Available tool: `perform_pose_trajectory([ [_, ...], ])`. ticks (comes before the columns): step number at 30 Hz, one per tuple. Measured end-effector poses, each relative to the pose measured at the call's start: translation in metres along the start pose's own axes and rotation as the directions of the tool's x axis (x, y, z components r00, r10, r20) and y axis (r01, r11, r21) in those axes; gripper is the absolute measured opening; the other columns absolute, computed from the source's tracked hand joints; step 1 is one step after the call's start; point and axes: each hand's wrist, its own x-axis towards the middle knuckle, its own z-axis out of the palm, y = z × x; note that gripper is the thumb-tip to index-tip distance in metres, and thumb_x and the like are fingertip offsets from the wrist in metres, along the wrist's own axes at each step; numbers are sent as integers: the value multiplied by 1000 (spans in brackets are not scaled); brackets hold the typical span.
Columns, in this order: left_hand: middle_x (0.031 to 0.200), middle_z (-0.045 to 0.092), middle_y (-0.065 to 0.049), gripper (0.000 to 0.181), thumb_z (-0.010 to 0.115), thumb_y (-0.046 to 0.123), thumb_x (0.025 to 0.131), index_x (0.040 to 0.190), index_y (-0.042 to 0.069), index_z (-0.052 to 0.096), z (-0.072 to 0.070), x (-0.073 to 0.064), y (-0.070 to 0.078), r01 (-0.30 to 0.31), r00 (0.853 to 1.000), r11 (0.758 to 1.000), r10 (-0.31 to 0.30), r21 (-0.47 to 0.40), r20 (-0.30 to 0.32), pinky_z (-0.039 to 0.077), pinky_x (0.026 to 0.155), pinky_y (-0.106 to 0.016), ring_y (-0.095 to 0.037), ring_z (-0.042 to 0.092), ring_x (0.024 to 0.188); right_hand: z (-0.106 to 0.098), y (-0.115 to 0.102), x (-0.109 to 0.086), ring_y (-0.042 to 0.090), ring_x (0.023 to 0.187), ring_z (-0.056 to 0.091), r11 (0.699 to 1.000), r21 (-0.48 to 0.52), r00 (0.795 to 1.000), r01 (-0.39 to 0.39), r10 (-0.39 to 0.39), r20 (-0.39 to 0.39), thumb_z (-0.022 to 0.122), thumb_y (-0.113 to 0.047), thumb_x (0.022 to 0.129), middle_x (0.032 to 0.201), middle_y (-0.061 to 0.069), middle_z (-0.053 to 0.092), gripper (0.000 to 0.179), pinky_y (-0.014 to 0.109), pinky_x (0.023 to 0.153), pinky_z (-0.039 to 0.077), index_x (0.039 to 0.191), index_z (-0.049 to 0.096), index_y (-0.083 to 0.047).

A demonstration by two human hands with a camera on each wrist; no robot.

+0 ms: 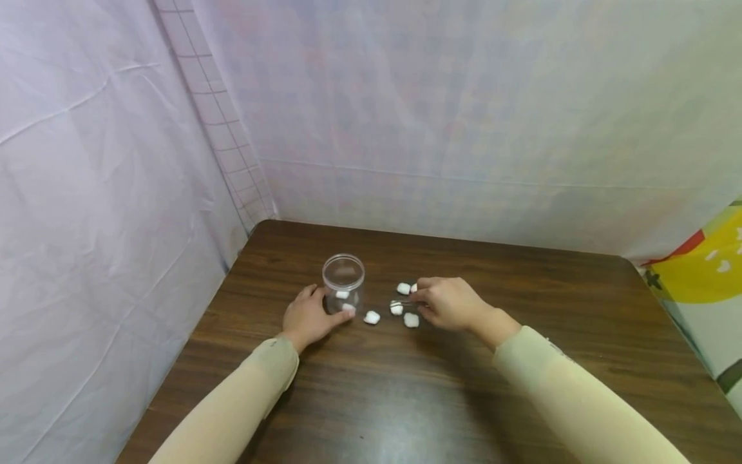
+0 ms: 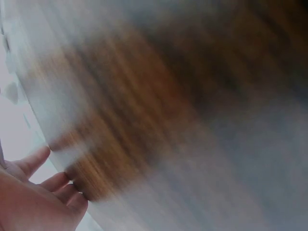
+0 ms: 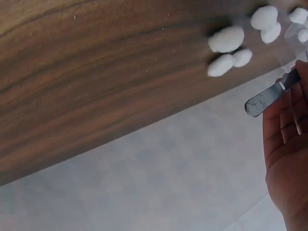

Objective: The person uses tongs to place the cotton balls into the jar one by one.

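Note:
A clear plastic jar [image 1: 344, 272] stands upright and lidless on the wooden table, a couple of white cotton balls [image 1: 342, 294] inside it. My left hand [image 1: 307, 319] holds the jar low down, thumb across its front and fingers at its left side; in the left wrist view the fingers [image 2: 57, 185] show, but the jar is hard to make out. Metal tweezers [image 3: 264, 100] are pinched in my right hand [image 1: 449, 303]. Their tips lie at a cotton ball [image 1: 397, 310] on the table; whether they squeeze it I cannot tell. Several other cotton balls [image 1: 411, 320] lie around it.
The brown wooden table [image 1: 371, 399] reaches back to a pale hanging cloth [image 1: 440, 129], with another white cloth [image 1: 104, 225] along the left. A yellow patterned cloth [image 1: 701, 270] hangs beyond the right edge. One cotton ball [image 1: 371, 317] lies just right of the jar.

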Motion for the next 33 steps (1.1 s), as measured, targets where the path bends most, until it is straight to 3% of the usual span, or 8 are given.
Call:
perform_pose_trajectory([
  [9, 151, 40, -23, 89, 67, 70, 81, 142, 8, 52, -2, -2, -1, 2, 1000, 1000, -2, -2, -7, 32, 108, -59, -41, 36, 138, 9, -5, 4, 7, 66, 54, 999, 29, 1000, 28, -28, 6, 73, -11, 78, 88, -7, 59, 22, 33, 53, 51, 99, 78, -16],
  [21, 151, 40, -23, 91, 66, 73, 80, 144, 10, 51, 0, 3, -1, 7, 1000, 1000, -7, -3, -2, 31, 109, -59, -41, 37, 138, 17, -9, 8, 11, 67, 55, 999, 10, 999, 44, -43, -20, 73, -14, 79, 84, -7, 57, 14, 36, 53, 51, 93, 76, -19],
  [33, 151, 40, -23, 89, 67, 71, 80, 143, 9, 53, -1, -1, 0, 3, 1000, 1000, -3, -7, -7, 32, 108, -59, -40, 37, 138, 22, -16, 16, 17, 77, 61, 999, -1, 998, 50, -50, 48, 73, -16, 77, 89, -4, 60, 18, 39, 59, 53, 95, 76, -18],
])
